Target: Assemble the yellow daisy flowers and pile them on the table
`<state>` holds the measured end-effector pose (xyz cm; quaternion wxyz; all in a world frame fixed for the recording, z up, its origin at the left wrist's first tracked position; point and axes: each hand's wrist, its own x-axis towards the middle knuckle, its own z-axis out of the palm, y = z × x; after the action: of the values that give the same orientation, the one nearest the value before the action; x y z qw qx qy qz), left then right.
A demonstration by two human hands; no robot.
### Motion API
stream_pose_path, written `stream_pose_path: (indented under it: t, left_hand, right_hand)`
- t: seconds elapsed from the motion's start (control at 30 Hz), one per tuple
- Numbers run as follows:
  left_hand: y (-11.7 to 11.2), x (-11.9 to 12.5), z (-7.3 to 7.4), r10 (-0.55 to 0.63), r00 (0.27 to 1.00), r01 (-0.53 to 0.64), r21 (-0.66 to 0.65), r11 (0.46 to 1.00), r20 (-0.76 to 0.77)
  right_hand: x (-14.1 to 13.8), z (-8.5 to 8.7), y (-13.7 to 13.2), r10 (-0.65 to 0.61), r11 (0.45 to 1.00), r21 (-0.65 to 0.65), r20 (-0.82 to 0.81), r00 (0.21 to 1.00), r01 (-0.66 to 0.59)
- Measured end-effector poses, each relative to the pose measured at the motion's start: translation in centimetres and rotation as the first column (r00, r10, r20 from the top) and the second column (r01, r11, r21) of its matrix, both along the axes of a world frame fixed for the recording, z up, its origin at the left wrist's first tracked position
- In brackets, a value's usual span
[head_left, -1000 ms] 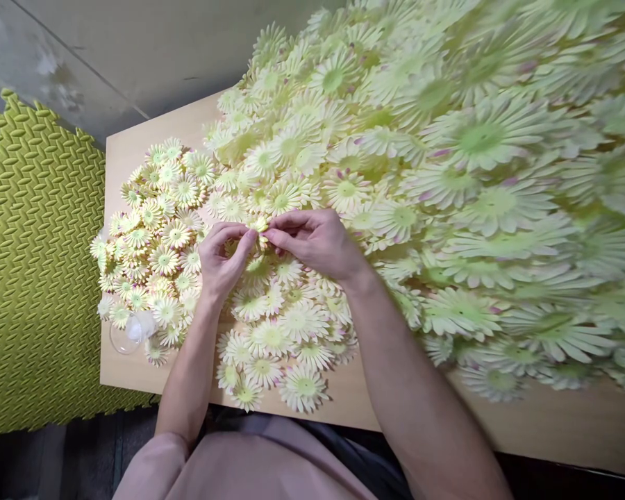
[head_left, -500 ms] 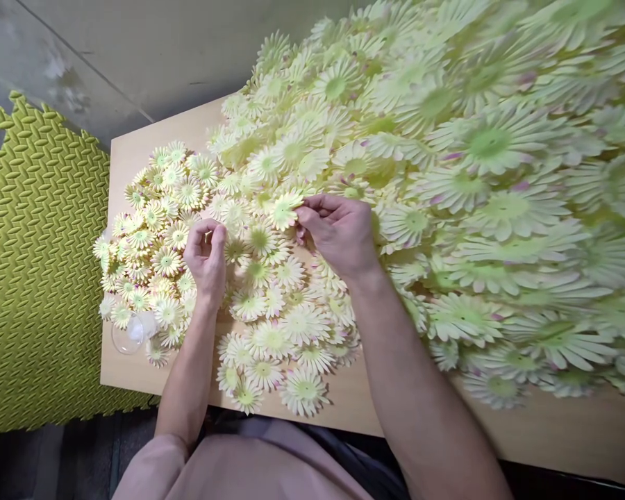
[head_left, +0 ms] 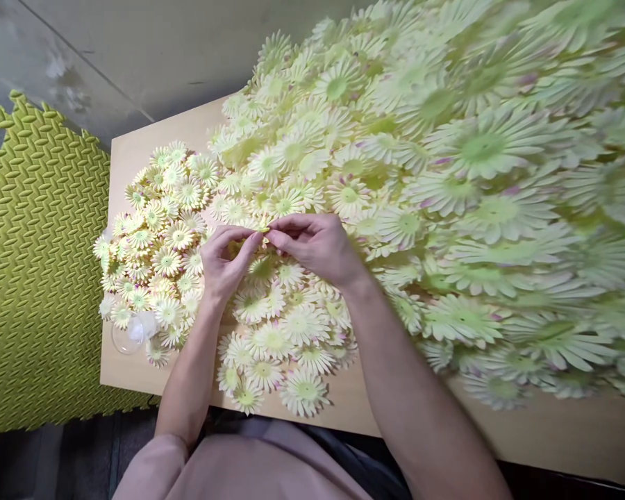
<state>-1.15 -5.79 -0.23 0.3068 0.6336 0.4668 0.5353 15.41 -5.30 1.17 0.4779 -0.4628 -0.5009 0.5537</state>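
Pale yellow-green paper daisies (head_left: 271,340) cover a light wooden table (head_left: 140,149). My left hand (head_left: 225,262) and my right hand (head_left: 317,244) meet above the spread near the table's middle. Both pinch one small yellow flower piece (head_left: 262,225) between thumb and fingertips, fingers closed on it. A flat layer of small daisies (head_left: 156,236) lies to the left of my hands. A tall heap of larger daisies (head_left: 473,153) rises to the right.
A clear round plastic lid or dish (head_left: 130,332) rests at the table's near left corner. A green foam floor mat (head_left: 36,271) lies left of the table. Grey floor shows at the top left. Bare tabletop runs along the near edge at the right (head_left: 562,434).
Half a second ago my hands were apart, the right one lifting a daisy from the heap. Now they have come together and both pinch a small flower piece.
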Motion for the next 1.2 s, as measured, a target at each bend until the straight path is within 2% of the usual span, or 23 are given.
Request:
stream_pose_path:
  t: [0.27, 0.47, 0.8, 1.0, 1.1, 1.2]
  left_hand:
    - [0.1, -0.2, -0.2, -0.005, 1.0, 0.005, -0.004, 1.0, 0.018]
    - [0.1, -0.3, -0.3, 0.004, 1.0, -0.004, 0.0, 1.0, 0.02]
    - [0.1, -0.1, 0.1, -0.007, 1.0, 0.007, 0.005, 1.0, -0.005]
    - [0.1, -0.3, 0.0, 0.109, 0.986, -0.105, -0.035, 0.994, 0.123]
    - [0.4, -0.7, -0.4, 0.201, 0.947, -0.187, -0.077, 0.979, 0.25]
    - [0.6, -0.9, -0.5, 0.198, 0.93, -0.187, -0.065, 0.98, 0.309]
  right_hand:
    - [0.2, -0.1, 0.0, 0.056, 0.998, -0.029, -0.047, 0.997, -0.057]
    - [0.3, -0.1, -0.1, 0.069, 0.997, -0.021, -0.014, 0.998, -0.069]
    - [0.1, -0.2, 0.1, 0.022, 1.0, 0.005, -0.019, 1.0, -0.022]
    - [0.2, -1.0, 0.7, -0.119, 0.992, 0.039, -0.03, 0.992, 0.12]
    - [0.5, -1.2, 1.1, -0.183, 0.983, 0.017, -0.069, 0.981, 0.184]
    - [0.8, -1.0, 1.2, -0.189, 0.981, 0.024, -0.062, 0.98, 0.191]
